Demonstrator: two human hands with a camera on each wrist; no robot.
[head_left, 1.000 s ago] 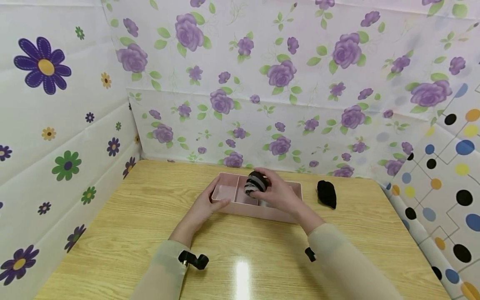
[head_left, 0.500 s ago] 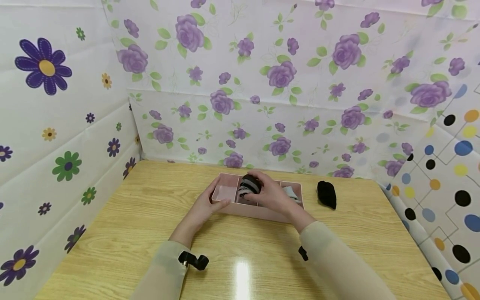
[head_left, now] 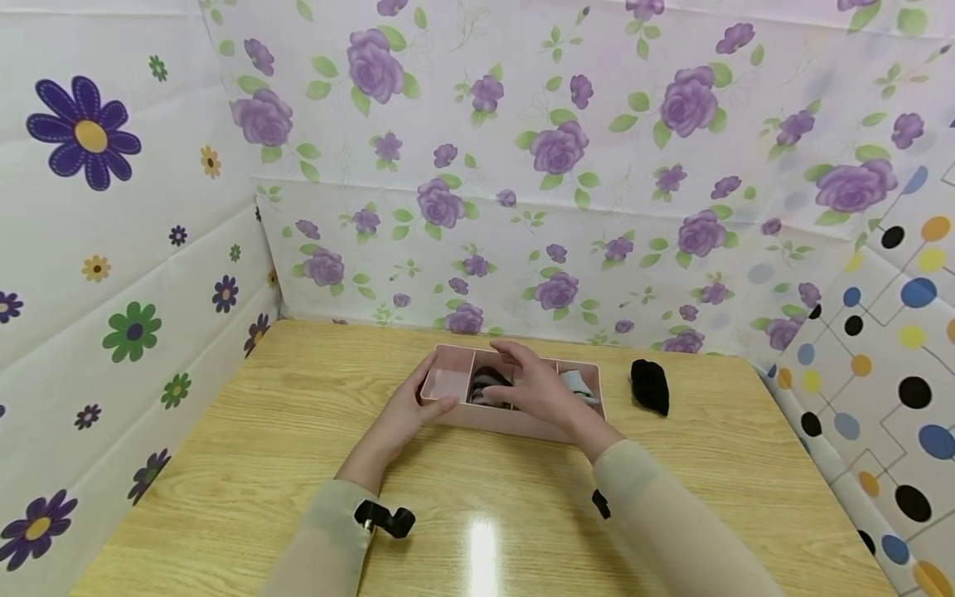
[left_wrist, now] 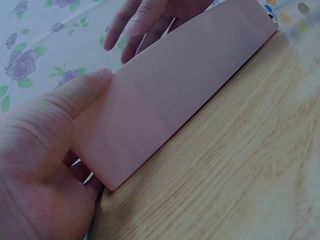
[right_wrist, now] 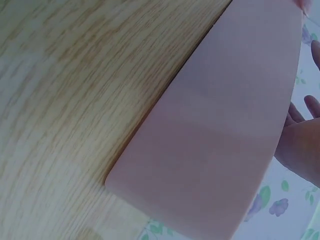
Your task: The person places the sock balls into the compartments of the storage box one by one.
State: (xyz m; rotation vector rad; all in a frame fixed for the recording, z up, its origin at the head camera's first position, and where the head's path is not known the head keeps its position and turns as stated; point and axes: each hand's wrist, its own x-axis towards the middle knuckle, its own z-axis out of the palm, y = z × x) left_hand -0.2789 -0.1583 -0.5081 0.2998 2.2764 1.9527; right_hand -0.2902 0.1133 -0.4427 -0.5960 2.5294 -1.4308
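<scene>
Head view, lower centre: right hand (head_left: 540, 390), fingers apart, over a striped bundle (head_left: 487, 377), likely soft, best pinched mid-body; left hand (head_left: 401, 410) clamps the box (head_left: 515, 421).

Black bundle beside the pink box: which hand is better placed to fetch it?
Probably the right hand: it's nearer the black bundle and looks empty, while the left hand grips the pink box.
</scene>
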